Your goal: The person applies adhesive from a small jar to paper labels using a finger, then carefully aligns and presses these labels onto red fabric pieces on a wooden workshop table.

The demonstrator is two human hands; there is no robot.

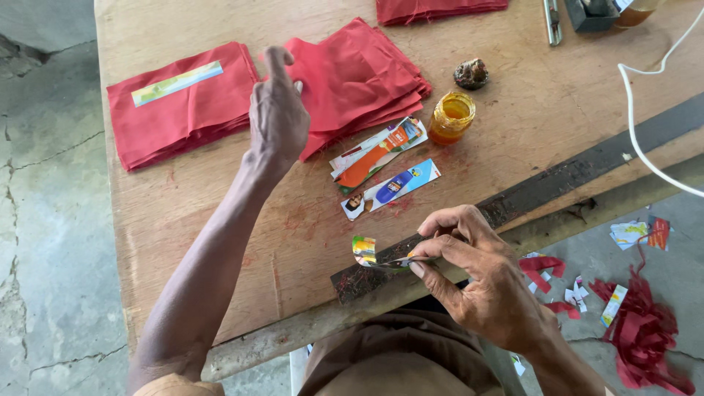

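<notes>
Broadly, a worn wooden desk (183, 220) fills the view, with a long dark metal bar (557, 180) lying slantwise along its near edge. Two stacks of folded red cloth pieces sit at the far side: the left stack (180, 110) already bears a pale printed strip on top, and the middle stack (359, 73) is bare. The left hand (277, 117) hovers over that middle stack, fingers loosely curled and one raised, its grip holding nothing that can be seen. Nearer, the right hand (477, 282) has its grip pinched shut on a small curled label (364, 250), held just above the bar's lower end. Between the hands lie spare printed labels (385, 165), beside a small amber jar of glue (452, 116) and a dark lump (471, 73). Red scraps (642, 330) litter the floor at right.

Judging from this, the work stands at sticking a label onto the next cloth piece. The move to follow would call for carrying the curled label across to the middle stack, laying it flat and straight, with the left hand steadying the cloth.
</notes>
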